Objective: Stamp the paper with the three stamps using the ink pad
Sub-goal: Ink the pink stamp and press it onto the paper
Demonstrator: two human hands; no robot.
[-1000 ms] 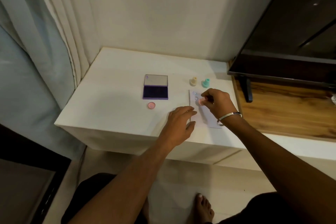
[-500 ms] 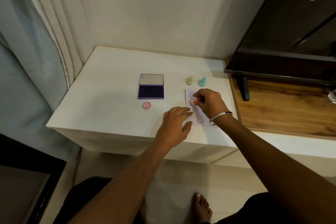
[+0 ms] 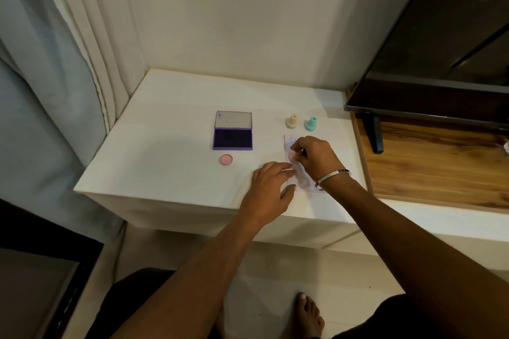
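Observation:
A small strip of white paper (image 3: 288, 143) lies on the white table (image 3: 170, 168), with one stamped mark near its far end. My right hand (image 3: 316, 158) is shut on a pink stamp (image 3: 292, 156) held down on the paper. My left hand (image 3: 268, 187) rests flat with fingers apart on the paper's near left edge. A cream stamp (image 3: 291, 121) and a teal stamp (image 3: 311, 124) stand upright just beyond the paper. The purple ink pad (image 3: 233, 139) lies open to the left, its lid raised. A pink cap (image 3: 227, 159) lies in front of the pad.
A dark TV screen (image 3: 440, 63) stands on a wooden shelf (image 3: 429, 168) at the right, close to the table's right edge. Curtains (image 3: 68, 63) hang at the left. A dark piece of furniture (image 3: 33, 270) sits at the lower left; my bare foot (image 3: 309, 314) is on the floor.
My right hand has shifted the pink stamp a little nearer along the paper, away from the first mark. My left hand stays on the paper's edge.

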